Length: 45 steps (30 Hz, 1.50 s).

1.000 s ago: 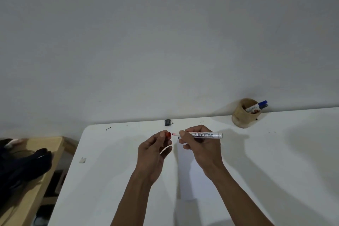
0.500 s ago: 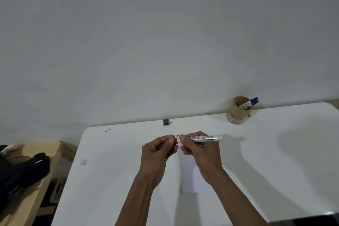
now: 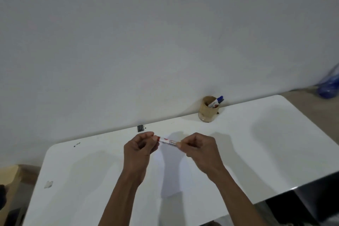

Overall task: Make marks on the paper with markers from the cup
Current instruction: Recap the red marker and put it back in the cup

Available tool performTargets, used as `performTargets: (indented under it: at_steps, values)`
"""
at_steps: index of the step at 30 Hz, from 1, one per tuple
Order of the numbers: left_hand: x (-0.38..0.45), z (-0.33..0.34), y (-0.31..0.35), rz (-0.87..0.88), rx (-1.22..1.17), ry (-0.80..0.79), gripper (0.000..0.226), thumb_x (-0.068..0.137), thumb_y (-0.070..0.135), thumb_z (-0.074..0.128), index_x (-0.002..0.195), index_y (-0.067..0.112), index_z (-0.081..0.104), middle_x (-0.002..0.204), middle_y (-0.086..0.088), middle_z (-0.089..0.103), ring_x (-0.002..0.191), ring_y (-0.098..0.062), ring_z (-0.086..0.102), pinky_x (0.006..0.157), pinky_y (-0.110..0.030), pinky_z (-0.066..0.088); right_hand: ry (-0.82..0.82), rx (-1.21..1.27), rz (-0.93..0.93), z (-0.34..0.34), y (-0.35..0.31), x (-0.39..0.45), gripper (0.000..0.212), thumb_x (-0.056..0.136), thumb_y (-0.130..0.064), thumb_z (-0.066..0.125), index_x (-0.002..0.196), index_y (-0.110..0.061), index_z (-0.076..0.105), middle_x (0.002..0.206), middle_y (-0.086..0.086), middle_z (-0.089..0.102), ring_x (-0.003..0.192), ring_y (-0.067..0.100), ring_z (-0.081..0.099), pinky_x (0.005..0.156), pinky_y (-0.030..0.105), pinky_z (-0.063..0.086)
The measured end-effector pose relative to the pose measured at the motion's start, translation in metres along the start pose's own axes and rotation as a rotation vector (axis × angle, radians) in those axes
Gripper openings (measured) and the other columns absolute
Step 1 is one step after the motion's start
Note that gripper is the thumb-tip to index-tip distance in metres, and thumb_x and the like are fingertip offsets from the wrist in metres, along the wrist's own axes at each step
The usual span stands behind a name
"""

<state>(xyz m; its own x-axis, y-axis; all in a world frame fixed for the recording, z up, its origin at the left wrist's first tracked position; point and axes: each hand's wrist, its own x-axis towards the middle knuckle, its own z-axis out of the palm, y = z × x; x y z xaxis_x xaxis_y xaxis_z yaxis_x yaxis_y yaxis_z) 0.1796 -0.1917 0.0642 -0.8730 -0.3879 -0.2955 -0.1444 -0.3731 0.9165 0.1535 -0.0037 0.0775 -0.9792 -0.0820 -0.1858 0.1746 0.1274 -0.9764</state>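
Both hands hold one white marker (image 3: 167,141) level above the table. My left hand (image 3: 141,149) pinches its red cap end, and the cap sits on the marker. My right hand (image 3: 200,149) grips the other end of the barrel. Below them a white sheet of paper (image 3: 171,176) lies on the white table (image 3: 266,148), partly hidden by my hands. At the back by the wall stands a tan cup (image 3: 208,109) with a blue-capped marker (image 3: 217,102) sticking out of it.
A small dark object (image 3: 140,128) lies near the table's back edge. Dark specks (image 3: 77,144) and a pale scrap (image 3: 48,184) sit on the left part. A wooden piece of furniture (image 3: 9,176) stands at the left, a blue bag (image 3: 329,86) at the far right.
The red cap, held apart from the tip in my left hand, has been pushed onto the marker. My right hand has slid toward the barrel's far end.
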Motion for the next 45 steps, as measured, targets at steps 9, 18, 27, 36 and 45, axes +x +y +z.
performTargets:
  at_steps: [9, 18, 27, 36, 45]
  values:
    - [0.015, 0.106, 0.007, 0.233, 0.404, -0.167, 0.015, 0.085, 0.008, 0.075, 0.091, 0.021, 0.077, 0.083, 0.002, 0.078, 0.082, -0.014, 0.073, 0.078, -0.027, 0.055, -0.061, -0.353, -0.182, -0.044, 0.001, 0.034, 0.035, 0.088, -0.018, 0.076, 0.119, -0.031, 0.067, 0.085, -0.014, 0.073, 0.076, 0.006, 0.069, 0.067, 0.019, 0.057]
    - [0.064, 0.182, -0.031, 0.223, 0.592, -0.006, 0.029, 0.086, 0.023, 0.075, 0.114, 0.021, 0.070, 0.097, 0.007, 0.074, 0.085, 0.001, 0.068, 0.079, -0.024, 0.056, 0.263, -0.166, -0.354, -0.121, -0.021, 0.118, 0.058, 0.091, -0.007, 0.072, 0.138, -0.032, 0.050, 0.091, -0.017, 0.071, 0.080, -0.003, 0.072, 0.062, 0.005, 0.048]
    - [0.116, 0.242, -0.075, 0.080, 0.846, -0.038, 0.092, 0.072, 0.021, 0.088, 0.148, 0.016, 0.037, 0.146, -0.006, 0.050, 0.126, -0.025, 0.055, 0.101, -0.036, 0.049, 0.353, -0.166, -0.422, -0.144, -0.011, 0.218, 0.033, 0.096, -0.018, 0.069, 0.118, -0.034, 0.050, 0.089, 0.004, 0.079, 0.080, 0.017, 0.074, 0.078, 0.027, 0.058]
    - [0.128, 0.249, -0.093, 0.173, 0.826, -0.016, 0.069, 0.067, 0.021, 0.089, 0.126, 0.024, 0.053, 0.117, 0.008, 0.061, 0.109, -0.019, 0.061, 0.089, -0.031, 0.049, 0.303, -0.275, -0.341, -0.142, 0.032, 0.236, 0.017, 0.091, -0.013, 0.074, 0.107, -0.010, 0.075, 0.094, 0.003, 0.079, 0.085, 0.013, 0.073, 0.080, 0.016, 0.057]
    - [0.131, 0.244, -0.100, 0.202, 0.800, -0.026, 0.068, 0.068, 0.024, 0.089, 0.126, 0.026, 0.054, 0.124, 0.006, 0.064, 0.105, -0.013, 0.060, 0.087, -0.024, 0.044, 0.300, -0.352, -0.277, -0.138, 0.036, 0.226, 0.028, 0.094, -0.023, 0.071, 0.118, -0.010, 0.073, 0.103, 0.004, 0.076, 0.088, 0.018, 0.073, 0.073, -0.005, 0.041]
